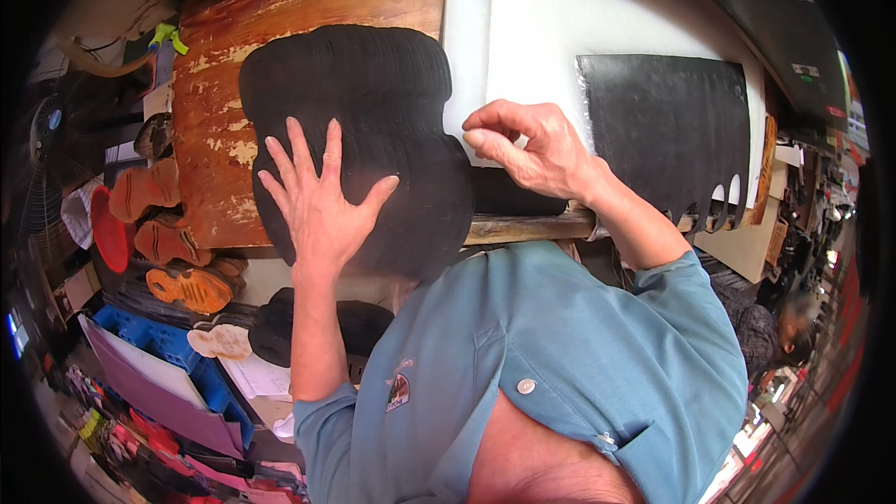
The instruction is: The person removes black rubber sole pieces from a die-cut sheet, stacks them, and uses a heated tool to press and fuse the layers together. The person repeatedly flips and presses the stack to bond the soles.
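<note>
My left hand [319, 201] lies flat with its fingers spread on a stack of black cut-out sheets [369, 107] shaped like a wide, lobed outline. The stack rests on a worn brown wooden board [219, 93]. My right hand [532, 147] hovers just right of the stack, over a white surface [541, 19]. Its fingers are curled, thumb and forefinger close together, and I see nothing held between them. My blue-sleeved arms reach up from the lower edge.
A second stack of black sheets [667, 131] with scalloped lower edges lies at the right. Orange shoe soles [173, 243] hang or lie at the left, beside a fan [42, 159]. A blue crate [173, 341] and pale sheets sit below. Another person [793, 322] is at the far right.
</note>
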Demonstrator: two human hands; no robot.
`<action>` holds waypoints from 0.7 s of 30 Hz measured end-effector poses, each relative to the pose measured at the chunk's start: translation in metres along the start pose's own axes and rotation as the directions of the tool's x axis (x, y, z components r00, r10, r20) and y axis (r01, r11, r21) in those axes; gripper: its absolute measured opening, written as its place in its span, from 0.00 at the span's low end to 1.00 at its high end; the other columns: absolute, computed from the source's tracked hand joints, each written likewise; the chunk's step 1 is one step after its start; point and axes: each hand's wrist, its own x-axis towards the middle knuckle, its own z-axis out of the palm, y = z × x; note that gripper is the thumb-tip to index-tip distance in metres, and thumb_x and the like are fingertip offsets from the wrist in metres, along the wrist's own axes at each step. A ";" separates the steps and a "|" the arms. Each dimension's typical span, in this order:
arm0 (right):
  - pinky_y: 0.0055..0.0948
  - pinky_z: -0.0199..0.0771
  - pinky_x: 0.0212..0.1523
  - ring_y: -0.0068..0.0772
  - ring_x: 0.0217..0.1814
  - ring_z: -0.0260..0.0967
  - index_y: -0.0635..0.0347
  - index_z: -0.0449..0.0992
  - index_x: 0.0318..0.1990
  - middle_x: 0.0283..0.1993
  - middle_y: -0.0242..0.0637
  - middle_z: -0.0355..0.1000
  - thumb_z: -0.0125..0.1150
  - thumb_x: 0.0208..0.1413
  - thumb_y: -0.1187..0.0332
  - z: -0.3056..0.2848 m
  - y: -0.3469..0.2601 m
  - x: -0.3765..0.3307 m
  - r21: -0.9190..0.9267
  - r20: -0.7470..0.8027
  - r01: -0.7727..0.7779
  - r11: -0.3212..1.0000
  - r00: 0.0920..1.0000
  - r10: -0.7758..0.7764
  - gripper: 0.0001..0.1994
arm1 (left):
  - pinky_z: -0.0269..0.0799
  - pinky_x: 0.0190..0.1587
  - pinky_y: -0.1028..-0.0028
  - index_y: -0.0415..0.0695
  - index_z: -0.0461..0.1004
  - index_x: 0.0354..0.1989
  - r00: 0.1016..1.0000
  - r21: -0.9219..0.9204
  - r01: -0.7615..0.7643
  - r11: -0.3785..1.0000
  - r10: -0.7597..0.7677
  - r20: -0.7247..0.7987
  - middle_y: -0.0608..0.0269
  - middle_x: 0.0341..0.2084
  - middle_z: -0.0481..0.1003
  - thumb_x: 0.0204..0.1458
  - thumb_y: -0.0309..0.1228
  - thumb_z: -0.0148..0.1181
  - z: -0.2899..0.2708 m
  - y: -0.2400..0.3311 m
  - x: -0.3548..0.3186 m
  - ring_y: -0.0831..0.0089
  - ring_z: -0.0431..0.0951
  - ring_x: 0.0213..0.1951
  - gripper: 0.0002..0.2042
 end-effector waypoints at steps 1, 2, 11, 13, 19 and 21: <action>0.27 0.81 0.38 0.25 0.35 0.82 0.64 0.84 0.48 0.34 0.36 0.83 0.66 0.71 0.65 0.003 0.003 0.005 0.021 -0.008 -0.026 0.999 1.000 0.027 0.10 | 0.33 0.77 0.29 0.57 0.58 0.82 1.000 -0.005 -0.001 1.000 0.001 -0.004 0.43 0.84 0.42 0.53 0.61 0.72 0.000 -0.001 -0.001 0.33 0.36 0.82 0.50; 0.27 0.81 0.36 0.25 0.33 0.81 0.63 0.84 0.48 0.33 0.37 0.83 0.67 0.70 0.66 0.007 0.005 0.011 0.004 -0.005 -0.023 1.000 1.000 0.023 0.09 | 0.33 0.77 0.29 0.57 0.58 0.82 1.000 -0.019 -0.013 1.000 0.012 -0.023 0.43 0.84 0.42 0.53 0.62 0.72 -0.001 -0.002 -0.001 0.33 0.36 0.82 0.50; 0.36 0.79 0.30 0.38 0.29 0.79 0.62 0.81 0.45 0.32 0.38 0.79 0.73 0.61 0.73 0.020 -0.054 0.113 -0.303 -0.026 0.609 0.733 0.763 -0.645 0.08 | 0.41 0.81 0.40 0.44 0.55 0.82 0.981 -0.357 -0.059 0.932 -0.012 -0.194 0.39 0.81 0.50 0.56 0.53 0.73 -0.030 -0.062 -0.001 0.38 0.47 0.81 0.50; 0.38 0.81 0.37 0.42 0.39 0.78 0.60 0.79 0.46 0.37 0.39 0.77 0.73 0.58 0.72 0.036 -0.087 0.153 -0.361 0.123 0.753 0.550 0.623 -0.773 0.11 | 0.42 0.80 0.40 0.39 0.56 0.81 0.976 -0.183 -0.063 0.981 0.022 -0.218 0.38 0.80 0.52 0.61 0.52 0.68 -0.020 -0.075 0.004 0.37 0.49 0.81 0.46; 0.43 0.74 0.61 0.40 0.59 0.73 0.57 0.81 0.44 0.45 0.35 0.76 0.70 0.54 0.64 0.106 -0.203 0.282 -0.613 0.467 0.758 -0.222 0.122 -0.876 0.12 | 0.45 0.79 0.40 0.37 0.62 0.77 0.959 -0.179 -0.075 0.981 0.022 -0.282 0.38 0.78 0.57 0.65 0.50 0.64 0.013 -0.093 0.007 0.39 0.53 0.80 0.39; 0.39 0.77 0.54 0.34 0.52 0.78 0.50 0.87 0.42 0.43 0.25 0.80 0.65 0.62 0.63 0.109 -0.221 0.296 -0.774 0.607 0.472 -0.421 0.368 -0.704 0.08 | 0.45 0.79 0.40 0.36 0.65 0.75 0.953 -0.227 -0.069 0.971 -0.003 -0.302 0.39 0.77 0.60 0.64 0.48 0.64 0.014 -0.095 0.006 0.41 0.54 0.79 0.37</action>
